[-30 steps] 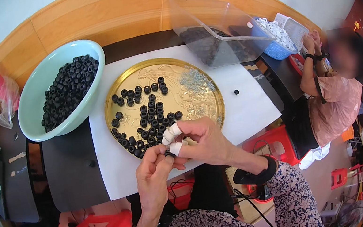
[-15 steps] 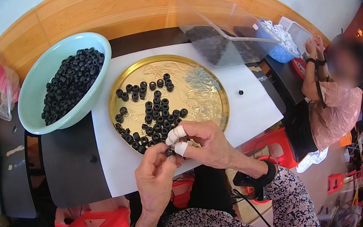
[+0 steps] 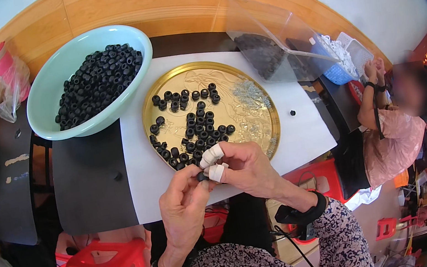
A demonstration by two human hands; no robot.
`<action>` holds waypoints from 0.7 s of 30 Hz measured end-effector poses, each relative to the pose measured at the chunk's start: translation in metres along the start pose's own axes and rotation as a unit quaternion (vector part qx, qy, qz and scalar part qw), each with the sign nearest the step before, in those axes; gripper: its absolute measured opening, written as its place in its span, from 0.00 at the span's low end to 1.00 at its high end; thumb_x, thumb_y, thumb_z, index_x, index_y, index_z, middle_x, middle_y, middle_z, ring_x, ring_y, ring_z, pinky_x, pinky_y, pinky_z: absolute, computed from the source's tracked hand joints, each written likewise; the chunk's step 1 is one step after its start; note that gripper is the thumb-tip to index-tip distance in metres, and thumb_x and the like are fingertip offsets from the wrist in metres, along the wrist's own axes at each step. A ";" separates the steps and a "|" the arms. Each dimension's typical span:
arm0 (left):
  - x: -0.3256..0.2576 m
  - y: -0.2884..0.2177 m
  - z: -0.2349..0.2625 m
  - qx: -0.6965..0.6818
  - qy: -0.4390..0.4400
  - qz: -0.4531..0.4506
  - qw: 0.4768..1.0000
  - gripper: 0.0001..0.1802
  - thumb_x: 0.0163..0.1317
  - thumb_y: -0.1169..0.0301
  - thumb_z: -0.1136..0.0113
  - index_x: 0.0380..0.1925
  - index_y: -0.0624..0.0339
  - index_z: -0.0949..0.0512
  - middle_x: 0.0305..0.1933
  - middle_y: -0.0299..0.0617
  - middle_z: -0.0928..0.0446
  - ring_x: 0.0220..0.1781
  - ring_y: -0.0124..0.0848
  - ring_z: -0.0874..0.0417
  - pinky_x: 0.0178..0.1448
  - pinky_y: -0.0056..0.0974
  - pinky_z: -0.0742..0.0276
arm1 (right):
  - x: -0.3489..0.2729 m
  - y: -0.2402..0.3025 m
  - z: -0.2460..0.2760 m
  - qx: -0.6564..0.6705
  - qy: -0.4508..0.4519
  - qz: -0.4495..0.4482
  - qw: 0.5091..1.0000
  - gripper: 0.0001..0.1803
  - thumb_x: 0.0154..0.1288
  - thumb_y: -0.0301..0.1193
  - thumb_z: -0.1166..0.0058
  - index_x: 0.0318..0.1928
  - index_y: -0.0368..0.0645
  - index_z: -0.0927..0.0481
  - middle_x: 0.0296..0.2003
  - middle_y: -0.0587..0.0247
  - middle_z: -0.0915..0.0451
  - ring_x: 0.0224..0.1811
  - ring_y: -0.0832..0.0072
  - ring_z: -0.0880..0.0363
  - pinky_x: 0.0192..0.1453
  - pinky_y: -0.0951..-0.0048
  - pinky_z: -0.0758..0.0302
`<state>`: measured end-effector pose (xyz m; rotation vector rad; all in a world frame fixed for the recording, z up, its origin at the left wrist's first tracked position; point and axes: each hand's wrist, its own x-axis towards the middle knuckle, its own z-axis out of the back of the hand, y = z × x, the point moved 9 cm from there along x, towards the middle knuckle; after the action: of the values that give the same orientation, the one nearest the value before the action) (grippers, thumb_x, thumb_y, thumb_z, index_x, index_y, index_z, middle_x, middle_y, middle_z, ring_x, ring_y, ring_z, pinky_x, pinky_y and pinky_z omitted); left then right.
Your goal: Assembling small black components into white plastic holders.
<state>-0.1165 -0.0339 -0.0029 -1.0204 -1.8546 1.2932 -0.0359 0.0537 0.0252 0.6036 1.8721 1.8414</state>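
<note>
1. Beyond and left of the left hand: pale green basin (image 3: 51, 81) heaped with black pieces (image 3: 99, 81). Judged spill risk if a sleeve or wrist catches the rim. Wall smooth, apparently plastic; contents matte, rounded, hollow.
2. Left of the left hand: small dark lump (image 3: 117, 176) on the dark tabletop (image 3: 90, 203). Could be overlooked, being dark on dark; its kind cannot be told.
3. Left hand (image 3: 184, 202): pinches the held black piece (image 3: 201, 176) between thumb and forefinger, close against the right fingertips. Slippage is possible, the item being small and curved.
4. Just beyond both hands: round gold tray (image 3: 176, 125) bearing loose black pieces (image 3: 199, 128). A knuckle knock could set these rolling. Tray shiny, embossed, rimmed; pieces short, barrel-shaped.
5. Right hand (image 3: 250, 169): thumb and forefinger nearly together beside the held black piece; whether anything lies between them cannot be told. White finger wraps (image 3: 211, 155) may dull touch; they look ridged, tape-like.
6. Beyond the right hand, on the tray: clear bits (image 3: 249, 94), tiny and glassy. Tilting could mix them with the black.
7. Beyond and right of the right hand: stray black piece (image 3: 293, 113) on a smooth white sheet (image 3: 303, 136). A tug on the sheet could roll it away.
8. Farther beyond: clear bin (image 3: 301, 53), rigid-looking, straight-walled.
</note>
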 end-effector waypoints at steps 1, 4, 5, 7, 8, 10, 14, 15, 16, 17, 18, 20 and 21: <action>0.000 -0.001 0.001 -0.001 -0.001 0.000 1.000 0.12 0.62 0.83 0.49 0.46 0.67 0.27 0.33 0.37 0.23 0.37 0.20 0.23 0.43 0.26 0.26 | 0.001 0.000 0.000 -0.001 0.000 -0.001 1.000 0.08 0.63 0.22 0.47 0.41 0.33 0.23 0.33 0.69 0.22 0.34 0.86 0.25 0.38 0.83 0.26; 0.000 -0.001 0.001 -0.033 0.003 0.015 0.999 0.12 0.62 0.83 0.49 0.46 0.67 0.27 0.33 0.36 0.23 0.37 0.20 0.23 0.42 0.25 0.27 | 0.001 0.001 -0.001 -0.007 0.008 -0.004 1.000 0.08 0.63 0.23 0.47 0.42 0.34 0.23 0.33 0.69 0.22 0.35 0.87 0.25 0.38 0.83 0.26; 0.000 -0.001 0.001 -0.026 0.003 0.016 1.000 0.12 0.61 0.83 0.49 0.46 0.67 0.27 0.32 0.37 0.23 0.36 0.21 0.22 0.42 0.26 0.27 | 0.001 0.002 -0.001 -0.009 0.000 -0.008 1.000 0.08 0.62 0.23 0.47 0.42 0.34 0.23 0.33 0.69 0.22 0.34 0.87 0.25 0.37 0.83 0.27; 0.000 -0.001 0.004 -0.017 0.000 0.015 1.000 0.13 0.61 0.82 0.49 0.46 0.67 0.27 0.32 0.39 0.22 0.35 0.23 0.21 0.41 0.27 0.27 | 0.002 0.002 -0.003 -0.012 -0.005 -0.011 1.000 0.08 0.62 0.23 0.47 0.42 0.34 0.23 0.33 0.70 0.22 0.34 0.87 0.25 0.36 0.83 0.27; -0.001 0.002 0.005 -0.014 0.001 0.020 1.000 0.13 0.61 0.82 0.49 0.46 0.67 0.27 0.32 0.39 0.22 0.35 0.23 0.21 0.42 0.27 0.27 | 0.001 0.002 -0.004 -0.035 0.002 -0.010 0.999 0.09 0.62 0.24 0.46 0.42 0.34 0.22 0.32 0.69 0.22 0.33 0.87 0.26 0.36 0.83 0.28; -0.002 0.003 0.008 -0.012 -0.001 0.025 1.000 0.13 0.60 0.83 0.49 0.46 0.67 0.27 0.32 0.39 0.22 0.35 0.23 0.21 0.42 0.27 0.27 | 0.002 0.003 -0.004 -0.059 0.012 -0.010 0.998 0.10 0.61 0.25 0.45 0.42 0.35 0.22 0.32 0.69 0.22 0.33 0.88 0.26 0.35 0.84 0.29; -0.004 0.005 0.008 -0.046 0.010 0.027 0.999 0.11 0.61 0.82 0.48 0.45 0.68 0.28 0.33 0.39 0.23 0.36 0.22 0.23 0.43 0.27 0.26 | 0.019 0.014 -0.004 -0.207 0.008 0.019 0.978 0.10 0.60 0.28 0.43 0.41 0.36 0.22 0.30 0.65 0.22 0.31 0.87 0.26 0.33 0.82 0.30; -0.005 0.005 0.006 -0.053 0.020 0.027 0.998 0.11 0.61 0.82 0.48 0.44 0.68 0.28 0.33 0.39 0.23 0.36 0.22 0.23 0.43 0.27 0.27 | 0.027 0.021 -0.003 -0.247 -0.012 0.042 0.968 0.10 0.59 0.28 0.43 0.40 0.37 0.22 0.29 0.64 0.22 0.30 0.84 0.25 0.33 0.79 0.29; -0.005 0.006 0.006 -0.055 0.020 0.025 0.998 0.11 0.61 0.82 0.48 0.44 0.68 0.28 0.33 0.39 0.23 0.36 0.22 0.23 0.43 0.27 0.27 | 0.037 0.023 -0.001 -0.250 -0.011 0.042 0.967 0.10 0.59 0.28 0.43 0.40 0.37 0.22 0.29 0.64 0.22 0.30 0.84 0.25 0.33 0.79 0.29; -0.005 0.006 0.006 -0.030 0.024 0.023 0.999 0.11 0.60 0.82 0.49 0.44 0.68 0.27 0.33 0.39 0.22 0.36 0.22 0.23 0.43 0.27 0.27 | 0.046 0.036 -0.008 -0.336 0.008 0.125 0.933 0.10 0.57 0.28 0.43 0.38 0.37 0.23 0.29 0.62 0.23 0.30 0.76 0.25 0.35 0.74 0.29; -0.006 0.006 0.006 -0.004 0.027 0.022 0.999 0.10 0.60 0.82 0.50 0.43 0.67 0.27 0.33 0.40 0.22 0.36 0.22 0.23 0.43 0.27 0.27 | 0.052 0.044 -0.018 -0.416 0.028 0.207 0.885 0.09 0.55 0.27 0.43 0.37 0.37 0.23 0.29 0.60 0.24 0.31 0.69 0.25 0.37 0.68 0.28; -0.006 0.010 0.006 0.003 0.031 0.013 0.999 0.10 0.60 0.82 0.49 0.43 0.67 0.27 0.33 0.39 0.22 0.36 0.21 0.23 0.43 0.26 0.27 | 0.062 0.042 -0.027 -0.425 0.045 0.252 0.868 0.13 0.50 0.24 0.42 0.40 0.39 0.21 0.35 0.57 0.23 0.35 0.61 0.24 0.41 0.67 0.26; -0.006 0.010 0.007 0.012 0.034 0.006 0.999 0.10 0.60 0.82 0.49 0.43 0.67 0.27 0.33 0.39 0.21 0.36 0.21 0.23 0.42 0.26 0.27 | 0.068 0.034 -0.033 -0.446 0.071 0.240 0.859 0.12 0.49 0.26 0.42 0.38 0.39 0.23 0.36 0.57 0.24 0.38 0.60 0.26 0.43 0.63 0.29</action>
<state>-0.1168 -0.0405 -0.0144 -1.0514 -1.7809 1.2694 -0.1106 0.0680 0.0587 0.6115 0.7433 2.8220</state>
